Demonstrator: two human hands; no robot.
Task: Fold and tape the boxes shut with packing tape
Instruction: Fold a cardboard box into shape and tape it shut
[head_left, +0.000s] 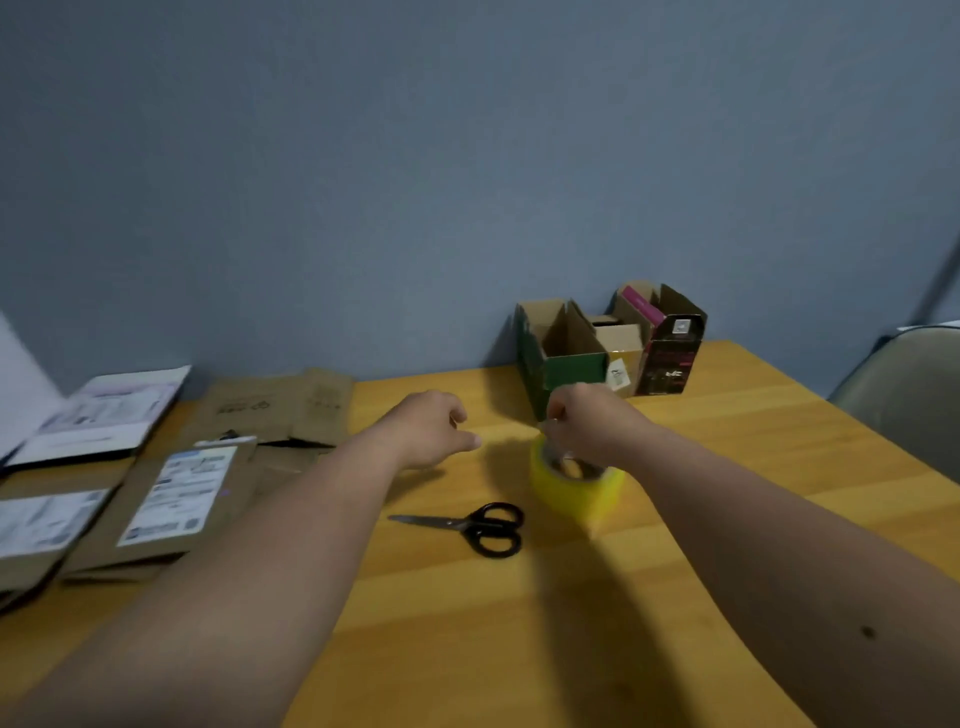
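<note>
A yellow roll of packing tape (576, 486) lies on the wooden table (727, 467). My right hand (587, 421) is over its far side with fingers reaching into the core, gripping the roll. My left hand (431, 428) hovers to the left of the roll, fingers loosely curled, holding nothing. Black scissors (478, 526) lie closed in front of the tape. A green open box (563, 356), a small brown box (621, 353) and a dark box with a pink flap (665, 343) stand against the wall. Flattened cardboard boxes (171, 499) with shipping labels lie at the left.
A grey-blue wall (467, 156) rises directly behind the table. A grey chair back (914, 384) stands past the table's right edge. More flattened cartons and a white mailer (104, 415) cover the far left.
</note>
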